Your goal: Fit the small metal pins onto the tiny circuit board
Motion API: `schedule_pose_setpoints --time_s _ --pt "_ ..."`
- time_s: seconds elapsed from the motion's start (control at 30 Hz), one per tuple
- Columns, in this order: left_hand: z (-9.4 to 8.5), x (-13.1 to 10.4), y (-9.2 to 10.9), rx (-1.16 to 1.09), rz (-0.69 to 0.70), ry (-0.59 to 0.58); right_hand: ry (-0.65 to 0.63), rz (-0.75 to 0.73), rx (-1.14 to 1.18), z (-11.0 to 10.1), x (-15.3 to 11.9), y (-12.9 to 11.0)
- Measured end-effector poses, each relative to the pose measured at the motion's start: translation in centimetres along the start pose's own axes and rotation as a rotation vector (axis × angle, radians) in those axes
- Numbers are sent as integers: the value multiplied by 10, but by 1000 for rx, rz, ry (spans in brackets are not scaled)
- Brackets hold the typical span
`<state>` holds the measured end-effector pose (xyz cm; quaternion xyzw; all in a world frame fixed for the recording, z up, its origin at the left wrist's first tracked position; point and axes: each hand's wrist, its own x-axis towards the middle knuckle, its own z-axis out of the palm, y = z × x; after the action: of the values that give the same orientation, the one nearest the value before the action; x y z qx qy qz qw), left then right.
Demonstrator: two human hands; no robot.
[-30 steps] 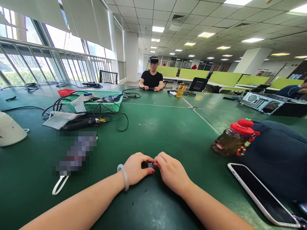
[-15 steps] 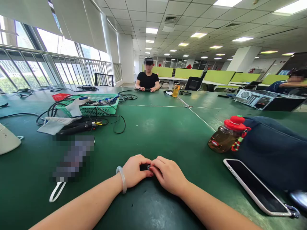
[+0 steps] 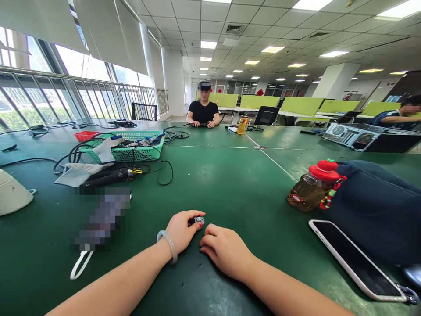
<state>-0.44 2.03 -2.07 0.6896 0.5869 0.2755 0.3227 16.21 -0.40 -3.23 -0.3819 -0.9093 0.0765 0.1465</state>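
Note:
My left hand [image 3: 179,230], with a pale bangle [image 3: 168,245] at its wrist, pinches a small dark block with a silver-and-black patterned end [image 3: 199,220] between thumb and forefinger. What the block is cannot be made out. Just to the right and nearer to me, my right hand [image 3: 226,249] rests low over the green table [image 3: 210,188], apart from the block. Its fingers are curled together, and whatever they may hold is hidden.
On the right are a phone [image 3: 357,261], a dark blue bag [image 3: 378,210] and a red-lidded bottle [image 3: 307,188]. A blurred-out item [image 3: 105,217] lies left, before a black tool [image 3: 105,176] and a green basket [image 3: 138,152] with cables. Opposite sits a person [image 3: 203,112].
My hands have come apart. The right hand has let go of the block's end and drawn back towards me, while the left has shifted slightly left with the block.

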Motion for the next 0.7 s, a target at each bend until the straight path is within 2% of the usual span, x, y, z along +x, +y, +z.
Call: schedule_pose_setpoints --time_s 0.13,0.3,0.4,0.7 --pt "-1 -1 0 0 10 10 37 37 38 -2 2 4" --pt "-4 -4 5 -57 8 5 199 193 239 -11 2 14" --pt "-4 -5 7 -53 28 26 275 230 329 -12 1 17" --pt "-2 -9 7 21 190 60 265 240 400 -10 2 12"
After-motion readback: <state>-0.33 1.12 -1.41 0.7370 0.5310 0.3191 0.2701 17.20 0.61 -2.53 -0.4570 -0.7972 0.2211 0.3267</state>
